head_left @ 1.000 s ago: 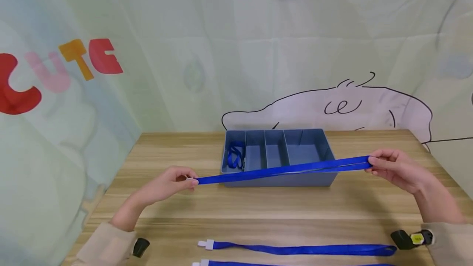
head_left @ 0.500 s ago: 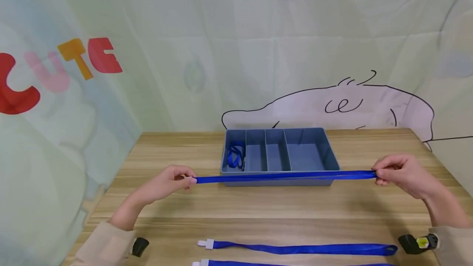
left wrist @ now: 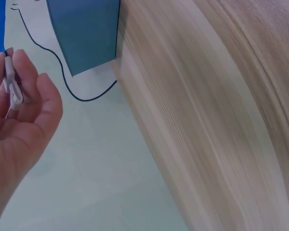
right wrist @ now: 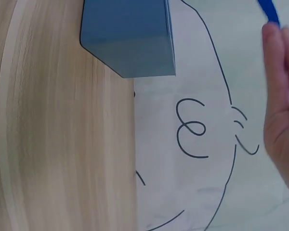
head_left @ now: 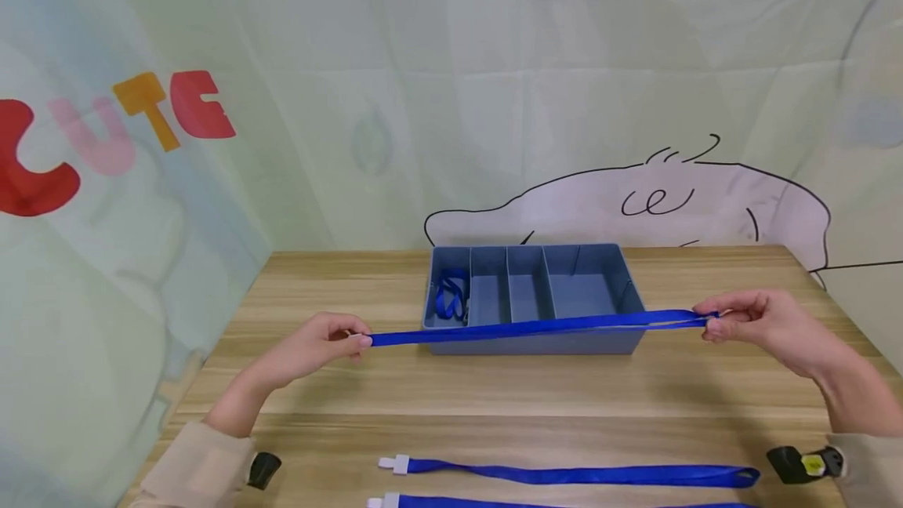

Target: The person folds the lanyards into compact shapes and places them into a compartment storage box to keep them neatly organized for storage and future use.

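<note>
A blue lanyard [head_left: 522, 328] is stretched sideways in the air in front of the divided box. My left hand [head_left: 320, 347] pinches its end with the white plastic clip [left wrist: 12, 86], which shows between thumb and fingers in the left wrist view. The looped end is pinched by my right hand [head_left: 765, 332], higher than the left. In the right wrist view only a bit of blue strap [right wrist: 268, 10] shows above the fingertips. Another blue lanyard [head_left: 451, 295] lies coiled in the leftmost compartment of the blue-grey box [head_left: 536, 343].
Two more lanyards lie straight along the wooden table [head_left: 339, 414] near the front: one whole lanyard [head_left: 578, 477], and a second lanyard [head_left: 451, 502] cut off by the frame's bottom. A printed cloth backdrop [head_left: 353, 100] hangs behind the table.
The right hand moved down and outward, levelling the strap, then rose slightly and came a little inward. The left hand shifted slightly left. Both keep hold of the lanyard.
</note>
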Available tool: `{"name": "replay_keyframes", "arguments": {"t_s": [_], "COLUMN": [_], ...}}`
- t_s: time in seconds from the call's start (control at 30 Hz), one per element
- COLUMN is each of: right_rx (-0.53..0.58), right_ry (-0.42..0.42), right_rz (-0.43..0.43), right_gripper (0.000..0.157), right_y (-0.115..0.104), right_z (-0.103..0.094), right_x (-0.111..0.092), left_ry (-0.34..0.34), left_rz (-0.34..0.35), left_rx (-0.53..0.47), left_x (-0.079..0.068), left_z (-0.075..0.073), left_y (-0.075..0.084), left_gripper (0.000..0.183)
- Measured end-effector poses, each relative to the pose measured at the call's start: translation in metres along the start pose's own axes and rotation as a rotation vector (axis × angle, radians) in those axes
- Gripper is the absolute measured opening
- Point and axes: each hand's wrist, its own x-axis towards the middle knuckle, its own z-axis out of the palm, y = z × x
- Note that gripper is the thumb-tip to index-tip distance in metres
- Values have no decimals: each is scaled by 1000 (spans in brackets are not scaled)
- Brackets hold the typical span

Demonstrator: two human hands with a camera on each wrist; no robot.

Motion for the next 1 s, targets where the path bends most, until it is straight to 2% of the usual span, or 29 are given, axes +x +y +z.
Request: {"name": "replay_keyframes", "arguments": {"t_s": [0.13,0.33,0.47,0.57,0.7,0.83,1.0], "right_rx": [-222,-439,-427,-363,-267,-216,-212], "right_ry": [130,215,275,301,291,264,286], "right_rz": [89,71,113,155,157,124,131], "right_gripper": [14,19,23,25,9,22,24], "right_y": [-6,-11,-11,-10,-6,-2,-6], "right_z": [6,12,12,10,6,0,-2], "right_x": [4,8,9,9,7,6,5], "left_ry": [-7,-11,10,17,-7,-46,-58], "left_rz": [-5,-8,-34,-61,-73,-90,-114], "left_rx": [3,-20,-38,-52,-89,-118,-154], "left_x": [1,6,10,12,14,16,19], "left_z": [2,6,7,8,8,10,15], "left_y": [3,8,10,11,10,12,17], "left_gripper": [20,20,21,23,28,28,24]}}
